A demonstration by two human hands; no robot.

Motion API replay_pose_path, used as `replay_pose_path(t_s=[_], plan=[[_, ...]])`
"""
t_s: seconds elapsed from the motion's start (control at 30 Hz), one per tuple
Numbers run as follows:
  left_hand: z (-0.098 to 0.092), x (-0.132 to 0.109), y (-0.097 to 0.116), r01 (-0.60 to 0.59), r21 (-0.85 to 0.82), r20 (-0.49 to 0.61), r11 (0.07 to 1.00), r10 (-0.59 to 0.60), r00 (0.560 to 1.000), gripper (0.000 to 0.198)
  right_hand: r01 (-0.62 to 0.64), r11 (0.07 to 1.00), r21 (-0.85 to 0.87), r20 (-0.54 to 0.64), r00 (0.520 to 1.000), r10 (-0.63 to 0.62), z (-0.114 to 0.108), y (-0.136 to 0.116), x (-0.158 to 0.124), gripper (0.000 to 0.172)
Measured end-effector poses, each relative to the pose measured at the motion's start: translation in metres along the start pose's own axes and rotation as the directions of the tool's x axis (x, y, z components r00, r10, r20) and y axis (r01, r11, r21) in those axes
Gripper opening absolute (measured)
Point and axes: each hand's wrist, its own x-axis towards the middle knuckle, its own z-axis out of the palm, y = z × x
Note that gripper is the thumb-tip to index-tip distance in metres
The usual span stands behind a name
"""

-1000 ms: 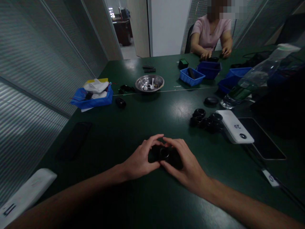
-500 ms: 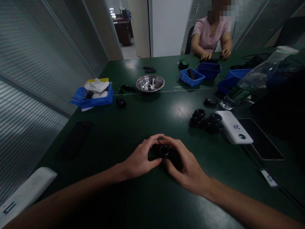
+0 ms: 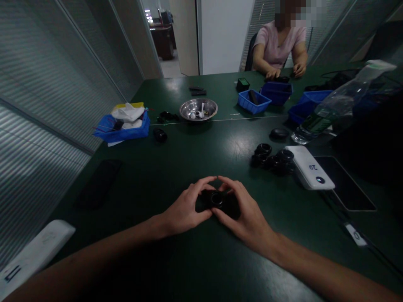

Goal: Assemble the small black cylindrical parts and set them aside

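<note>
A small black part with a round, ring-shaped top point(image 3: 217, 199) is on the dark green table, between my two hands. My left hand point(image 3: 188, 209) curves around its left side, thumb at the near edge and fingers bent behind it. My right hand point(image 3: 247, 214) arches over the right side, with the thumb tip against the part's near edge and the forefinger close to the left fingertips. Shadow hides the part's lower body. To the right stands a group of several similar black ring-topped pieces point(image 3: 273, 159).
A white power bank point(image 3: 310, 167) lies on a dark tablet point(image 3: 349, 184), near a tilted plastic bottle point(image 3: 336, 105). Farther off are a metal bowl point(image 3: 185, 117), a filled blue basket point(image 3: 132, 133), and blue bins point(image 3: 254, 108). Across the table sits a person in pink point(image 3: 278, 46).
My right thumb has moved left and inward to the near edge of the black part. My right forefinger has lifted slightly off the left fingertips. The left hand is almost still.
</note>
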Motion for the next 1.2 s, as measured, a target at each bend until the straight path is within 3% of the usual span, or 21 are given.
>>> replay_pose_path(t_s=[0.17, 0.37, 0.5, 0.63, 0.8, 1.0, 1.2], plan=[[-0.0004, -0.0004, -0.0007, 0.001, -0.001, -0.01, 1.0, -0.001, 1.0, 0.077, 0.065, 0.994, 0.087, 0.039, 0.997, -0.068, -0.0001, 0.0001, -0.0006, 0.068], [-0.0013, -0.0006, -0.0004, 0.004, 0.02, 0.001, 1.0, -0.004, 1.0, 0.078, -0.005, 0.999, 0.038, 0.029, 1.0, 0.004, -0.0002, 0.0001, -0.0007, 0.066], [-0.0009, -0.0011, -0.001, 0.014, 0.011, 0.002, 1.0, -0.014, 1.0, 0.078, 0.044, 0.994, 0.104, 0.061, 0.997, -0.051, -0.0002, 0.0004, -0.0009, 0.069], [0.0002, -0.0011, -0.0037, -0.01, 0.017, -0.002, 1.0, 0.01, 1.0, 0.081, 0.009, 1.0, 0.028, 0.007, 1.0, -0.009, 0.0007, 0.0018, -0.0018, 0.07], [-0.0006, -0.0003, -0.0026, 0.005, 0.007, -0.006, 1.0, -0.005, 1.0, 0.079, 0.041, 0.994, 0.098, 0.065, 0.997, -0.048, 0.0, 0.0006, -0.0023, 0.07], [-0.0007, -0.0001, -0.0026, -0.031, 0.008, 0.0, 0.999, 0.031, 1.0, 0.08, 0.016, 1.0, 0.02, -0.01, 1.0, -0.016, 0.0011, 0.0016, -0.001, 0.074], [-0.0004, -0.0013, -0.0036, 0.009, 0.015, -0.01, 1.0, -0.009, 1.0, 0.079, 0.052, 0.995, 0.082, 0.024, 0.998, -0.054, 0.0006, 0.0006, -0.0017, 0.069]])
